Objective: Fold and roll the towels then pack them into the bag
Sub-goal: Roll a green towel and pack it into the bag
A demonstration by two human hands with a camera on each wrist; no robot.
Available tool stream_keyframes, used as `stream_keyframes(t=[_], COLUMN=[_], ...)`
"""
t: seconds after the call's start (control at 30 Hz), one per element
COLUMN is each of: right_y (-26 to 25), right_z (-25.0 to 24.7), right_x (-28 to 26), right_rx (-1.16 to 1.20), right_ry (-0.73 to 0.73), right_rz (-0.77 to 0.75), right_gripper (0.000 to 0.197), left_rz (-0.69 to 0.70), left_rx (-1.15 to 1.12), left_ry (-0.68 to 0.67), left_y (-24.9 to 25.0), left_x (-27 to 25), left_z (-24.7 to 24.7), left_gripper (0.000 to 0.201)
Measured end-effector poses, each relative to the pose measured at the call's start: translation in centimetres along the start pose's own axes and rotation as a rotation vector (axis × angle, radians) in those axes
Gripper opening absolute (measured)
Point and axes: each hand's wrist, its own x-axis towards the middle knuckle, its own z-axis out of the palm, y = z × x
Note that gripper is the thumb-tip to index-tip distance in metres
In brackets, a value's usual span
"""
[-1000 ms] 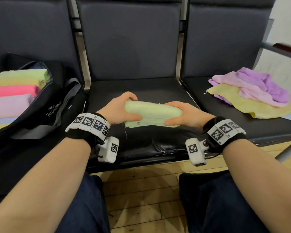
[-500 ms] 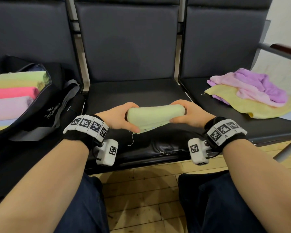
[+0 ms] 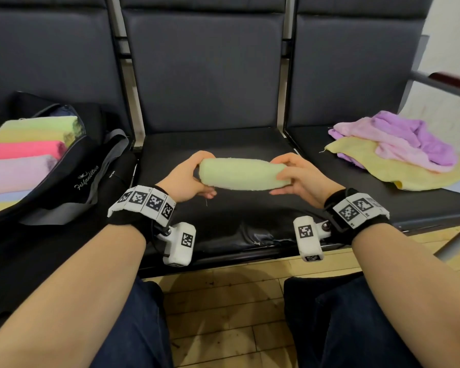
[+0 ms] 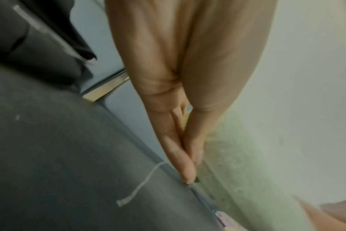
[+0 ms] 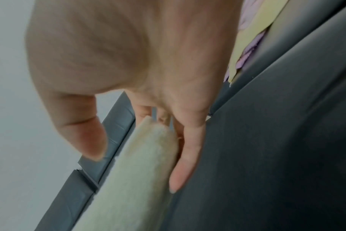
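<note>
A pale green towel, rolled into a tight cylinder, hangs above the middle black seat. My left hand grips its left end and my right hand grips its right end, thumbs on top and fingers underneath. The right wrist view shows the green roll lying along my right hand's fingers. In the left wrist view my left fingers lie against the blurred green towel. An open black bag on the left seat holds several rolled towels.
A loose heap of purple and pink towels on a yellow towel lies on the right seat. A metal armrest stands at the far right. Wooden floor shows between my knees.
The roll has come up off the seat and its loose tail has wound in. Both hands rose slightly with it.
</note>
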Motion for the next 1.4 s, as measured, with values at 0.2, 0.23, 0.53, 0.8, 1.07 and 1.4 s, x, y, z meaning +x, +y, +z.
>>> stream_keyframes(t=[0.2, 0.23, 0.53, 0.8, 1.07, 1.4], right_y=[0.6, 0.8, 1.2, -1.7, -6.3, -9.8], right_z=[0.0, -0.2, -0.2, -0.5, 1.5, 8.1], right_x=[0.5, 0.6, 1.2, -0.2, -1.0, 0.8], right_rx=[-0.023, -0.041, -0.210, 0.049, 0.045, -0.030], right_ry=[0.108, 0.108, 0.077, -0.050, -0.119, -0.195], right_rz=[-0.014, -0.012, -0.016, -0.045, -0.122, -0.107], right_gripper=[0.008, 0.010, 0.052, 0.030, 0.030, 0.021], left_rz=[-0.104, -0.151, -0.236, -0.171, -0.177, -0.255], left_rx=[-0.305, -0.373, -0.345, -0.420, -0.345, -0.400], left_ry=[-0.028, -0.021, 0.105, 0.134, 0.062, 0.202], left_y=[1.0, 1.1, 0.1, 2.0, 6.3, 6.4], left_x=[0.1, 0.2, 1.1, -0.4, -4.0, -8.0], left_z=[0.7, 0.8, 0.0, -1.5, -4.1, -10.3], left_gripper=[0.039, 0.025, 0.054, 0.048, 0.050, 0.039])
